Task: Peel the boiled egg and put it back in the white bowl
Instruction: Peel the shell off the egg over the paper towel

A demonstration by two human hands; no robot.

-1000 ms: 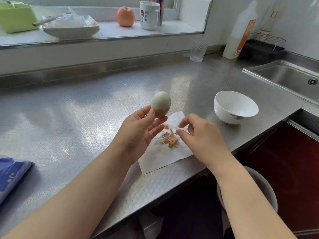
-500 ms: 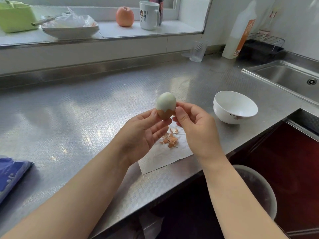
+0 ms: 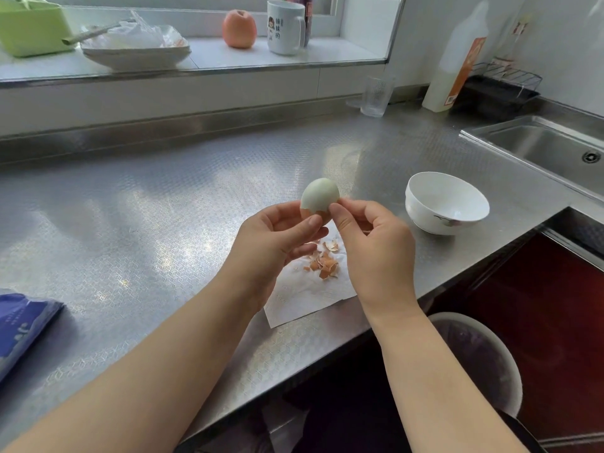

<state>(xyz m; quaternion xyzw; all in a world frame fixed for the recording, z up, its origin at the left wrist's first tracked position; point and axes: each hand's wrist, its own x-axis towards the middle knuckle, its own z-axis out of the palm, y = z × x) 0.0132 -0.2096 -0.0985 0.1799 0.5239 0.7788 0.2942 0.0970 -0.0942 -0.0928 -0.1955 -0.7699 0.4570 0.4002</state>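
Observation:
The boiled egg (image 3: 319,197) is held upright above the steel counter; its top is bare and pale, and brown shell still covers its bottom. My left hand (image 3: 277,240) grips the egg's lower part from the left. My right hand (image 3: 372,243) pinches the shell edge on the egg's right side with thumb and forefinger. Beneath both hands lies a white paper towel (image 3: 294,299) with several brown shell bits (image 3: 323,263) on it. To the right the white bowl (image 3: 446,202) stands with nothing in it.
A sink (image 3: 542,148) is at the far right, with a clear glass (image 3: 376,96) and a white bottle (image 3: 457,60) behind. A blue packet (image 3: 19,325) lies at the left edge. A bin (image 3: 480,358) stands below the counter's front edge. An apple, mug and dishes sit on the sill.
My right hand came up from over the shell bits on the towel to the egg and now pinches its shell edge. My left hand shifted the egg slightly right.

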